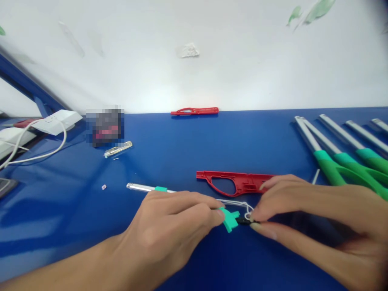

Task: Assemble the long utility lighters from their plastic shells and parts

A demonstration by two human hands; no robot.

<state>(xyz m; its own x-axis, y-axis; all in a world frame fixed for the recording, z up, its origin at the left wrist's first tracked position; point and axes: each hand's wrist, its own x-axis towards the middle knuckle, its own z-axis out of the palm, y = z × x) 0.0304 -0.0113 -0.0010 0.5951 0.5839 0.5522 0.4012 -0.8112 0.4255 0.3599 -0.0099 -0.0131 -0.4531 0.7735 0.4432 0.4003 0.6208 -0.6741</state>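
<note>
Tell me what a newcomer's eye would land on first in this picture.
First, the two hands meeting low in the middle: the left hand pinches a teal plastic piece and the right hand holds a small black part against it. Just behind them lies a red handle shell on the blue table. At the right edge lies a row of green-handled tools.

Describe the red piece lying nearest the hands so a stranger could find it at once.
On the blue table, just beyond the right hand, lies a red plastic handle shell with an oval opening. The other red piece is slimmer and lies far back by the wall.
</note>
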